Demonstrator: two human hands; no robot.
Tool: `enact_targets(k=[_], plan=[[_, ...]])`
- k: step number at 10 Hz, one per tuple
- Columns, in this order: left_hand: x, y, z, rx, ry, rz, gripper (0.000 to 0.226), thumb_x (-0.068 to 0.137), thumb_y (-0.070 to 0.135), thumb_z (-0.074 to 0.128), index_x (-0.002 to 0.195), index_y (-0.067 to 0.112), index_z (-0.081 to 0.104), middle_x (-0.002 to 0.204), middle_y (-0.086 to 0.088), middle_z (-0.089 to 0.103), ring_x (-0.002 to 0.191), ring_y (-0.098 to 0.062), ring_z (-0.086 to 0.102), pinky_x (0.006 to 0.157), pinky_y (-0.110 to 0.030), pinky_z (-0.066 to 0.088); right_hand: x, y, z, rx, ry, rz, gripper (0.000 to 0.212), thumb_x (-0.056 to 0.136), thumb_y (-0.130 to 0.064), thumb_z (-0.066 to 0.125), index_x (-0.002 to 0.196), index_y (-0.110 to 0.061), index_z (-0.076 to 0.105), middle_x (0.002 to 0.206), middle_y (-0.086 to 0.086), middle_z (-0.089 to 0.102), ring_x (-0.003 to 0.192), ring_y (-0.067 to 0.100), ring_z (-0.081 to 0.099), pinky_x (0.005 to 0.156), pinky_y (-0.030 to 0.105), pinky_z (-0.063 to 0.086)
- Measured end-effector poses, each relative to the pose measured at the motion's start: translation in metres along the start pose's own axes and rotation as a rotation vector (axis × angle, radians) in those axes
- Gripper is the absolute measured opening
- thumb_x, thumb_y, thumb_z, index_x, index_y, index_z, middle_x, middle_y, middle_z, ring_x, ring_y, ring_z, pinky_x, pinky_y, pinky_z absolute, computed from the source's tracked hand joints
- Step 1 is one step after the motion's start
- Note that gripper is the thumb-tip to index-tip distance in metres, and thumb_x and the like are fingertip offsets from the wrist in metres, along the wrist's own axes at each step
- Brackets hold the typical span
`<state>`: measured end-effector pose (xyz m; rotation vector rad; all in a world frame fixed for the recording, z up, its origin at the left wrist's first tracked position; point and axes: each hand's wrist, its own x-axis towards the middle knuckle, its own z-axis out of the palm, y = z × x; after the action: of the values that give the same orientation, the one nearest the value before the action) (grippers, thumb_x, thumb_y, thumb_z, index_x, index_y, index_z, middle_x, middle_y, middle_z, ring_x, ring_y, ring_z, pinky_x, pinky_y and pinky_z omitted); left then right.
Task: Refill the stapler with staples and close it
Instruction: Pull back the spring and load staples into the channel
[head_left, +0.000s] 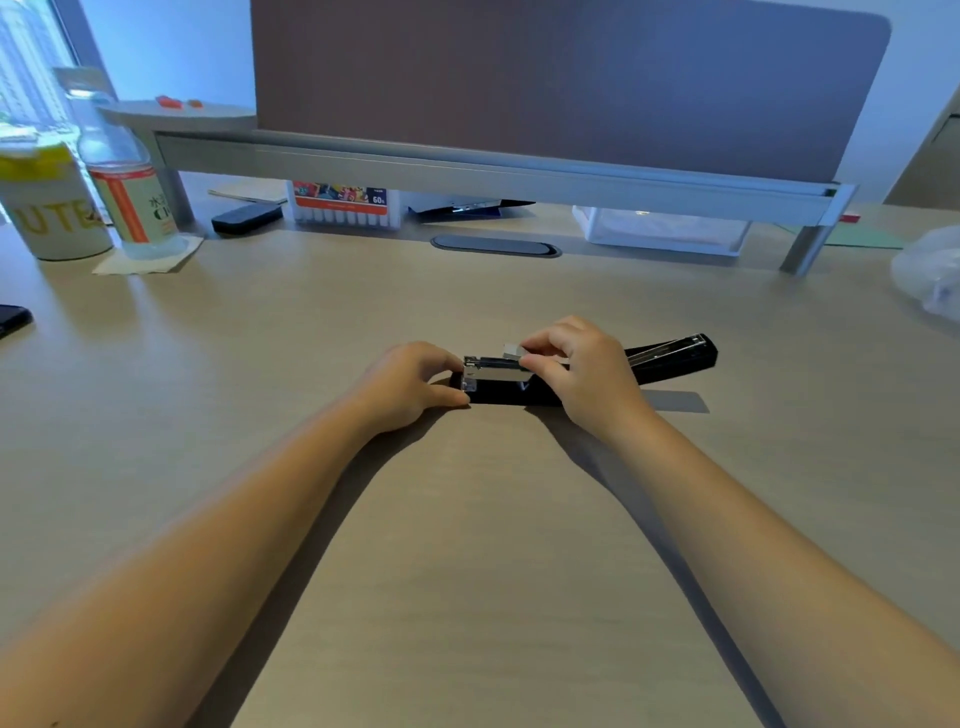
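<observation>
A black stapler (670, 358) lies opened flat on the desk, its lid folded back to the right and its metal magazine (496, 370) exposed on the left. My left hand (410, 384) grips the stapler's front end against the desk. My right hand (582, 364) pinches a silver strip of staples (511, 351) between thumb and fingers, right over the magazine channel. The middle of the stapler is hidden under my right hand.
At the back left stand a plastic bottle (127, 197) and a yellow-lidded tub (49, 213). A marker box (343, 205), a black eraser-like block (247, 218) and a clear tray (665, 228) sit under the shelf. A phone (11, 319) lies at the left edge, a plastic bag (932, 275) at the right.
</observation>
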<state>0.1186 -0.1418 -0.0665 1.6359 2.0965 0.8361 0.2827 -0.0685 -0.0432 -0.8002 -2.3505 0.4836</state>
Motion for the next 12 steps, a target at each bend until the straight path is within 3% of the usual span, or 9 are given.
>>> enact_targets(k=[2,5,7,9,10,12], plan=[[-0.001,0.001,0.001,0.015,0.004,0.011,0.034,0.078,0.021,0.062,0.111,0.016,0.059,0.117,-0.011,0.059,0.11,-0.027,0.05,0.099,-0.047,0.039,0.008,-0.001,0.011,-0.023,-0.09,0.016,0.022,0.086,-0.016,0.052,0.102,-0.004,0.062,0.106,0.015,0.064,0.096,0.024,0.053,0.078,0.026,0.036],[0.0,0.0,0.0,0.019,-0.006,0.004,0.035,0.077,0.023,0.062,0.111,0.017,0.059,0.118,-0.01,0.059,0.111,-0.027,0.049,0.099,-0.048,0.039,0.01,0.001,0.009,-0.028,-0.145,0.009,0.023,0.086,-0.016,0.052,0.104,-0.006,0.062,0.105,0.013,0.064,0.086,0.013,0.046,0.076,0.024,0.034],[-0.001,0.0,0.0,0.012,0.0,0.004,0.035,0.077,0.024,0.062,0.112,0.018,0.059,0.117,-0.008,0.059,0.109,-0.024,0.05,0.098,-0.044,0.04,0.005,0.003,0.009,-0.068,-0.144,-0.007,0.031,0.085,-0.018,0.055,0.114,-0.008,0.056,0.112,0.012,0.063,0.1,0.021,0.053,0.083,0.025,0.036],[-0.002,0.001,0.0,0.014,-0.002,0.005,0.035,0.077,0.023,0.062,0.112,0.018,0.059,0.119,-0.008,0.059,0.111,-0.025,0.049,0.098,-0.044,0.04,-0.001,0.01,0.006,-0.143,-0.087,-0.003,0.017,0.083,-0.02,0.058,0.092,-0.007,0.063,0.099,0.013,0.063,0.09,0.022,0.051,0.073,0.027,0.034],[-0.003,0.002,0.0,0.019,0.003,0.004,0.036,0.077,0.024,0.062,0.112,0.018,0.058,0.119,-0.008,0.059,0.11,-0.025,0.049,0.098,-0.044,0.04,-0.001,0.009,0.006,-0.166,-0.114,-0.005,0.019,0.083,-0.023,0.057,0.093,-0.009,0.063,0.1,0.011,0.062,0.089,0.019,0.048,0.074,0.028,0.034],[-0.004,0.003,0.0,0.016,0.011,-0.003,0.035,0.078,0.023,0.062,0.112,0.017,0.059,0.117,-0.008,0.059,0.109,-0.025,0.05,0.097,-0.044,0.041,0.002,0.002,0.009,-0.14,-0.178,-0.007,0.023,0.083,-0.024,0.057,0.103,-0.014,0.061,0.11,0.008,0.06,0.102,0.024,0.049,0.089,0.038,0.039]])
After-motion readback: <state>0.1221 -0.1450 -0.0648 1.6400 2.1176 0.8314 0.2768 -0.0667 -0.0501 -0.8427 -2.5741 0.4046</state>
